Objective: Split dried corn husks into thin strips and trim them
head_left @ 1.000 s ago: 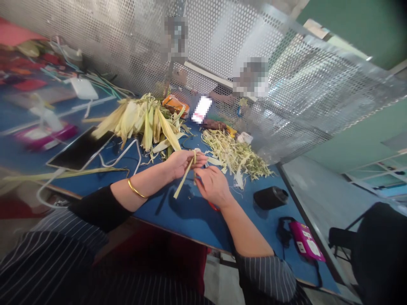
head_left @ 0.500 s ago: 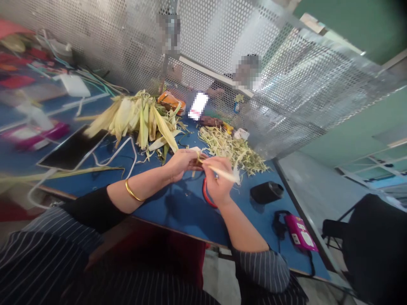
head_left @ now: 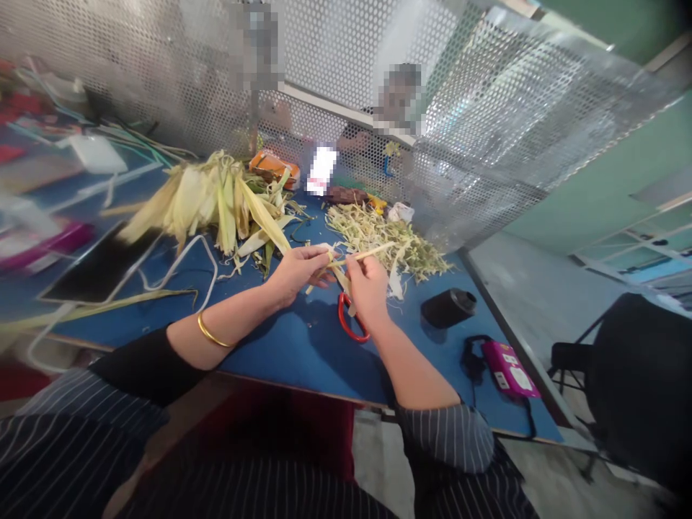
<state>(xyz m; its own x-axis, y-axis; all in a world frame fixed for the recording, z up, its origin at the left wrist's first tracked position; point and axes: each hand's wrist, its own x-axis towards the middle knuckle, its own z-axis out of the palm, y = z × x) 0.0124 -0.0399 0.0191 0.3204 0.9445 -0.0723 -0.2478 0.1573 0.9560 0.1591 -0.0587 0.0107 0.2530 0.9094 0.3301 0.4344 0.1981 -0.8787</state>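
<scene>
Both hands hold a thin pale strip of corn husk (head_left: 375, 251) above the blue table. My left hand (head_left: 300, 272) pinches one end between thumb and fingers. My right hand (head_left: 368, 285) is closed on the strip a little to the right, and its far end sticks out past the fingers. Another flat bit of husk hangs down by my right hand. Just below, red-handled scissors (head_left: 354, 335) lie on the table, partly hidden by that hand. Beyond my left hand rests a bundle of dried corn husks (head_left: 200, 198); shredded husk strips (head_left: 386, 234) are heaped beyond my right.
A black cone-shaped spool (head_left: 448, 308) and a purple packet (head_left: 511, 369) lie to the right. On the left are a dark tablet-like panel (head_left: 102, 267) and a white cable (head_left: 208, 249). A perforated metal screen (head_left: 335, 58) borders the table's back, with people behind it.
My right hand has turned, so the strip's free end now points up and right instead of down and right. More of the scissors shows. The camera view has shifted slightly.
</scene>
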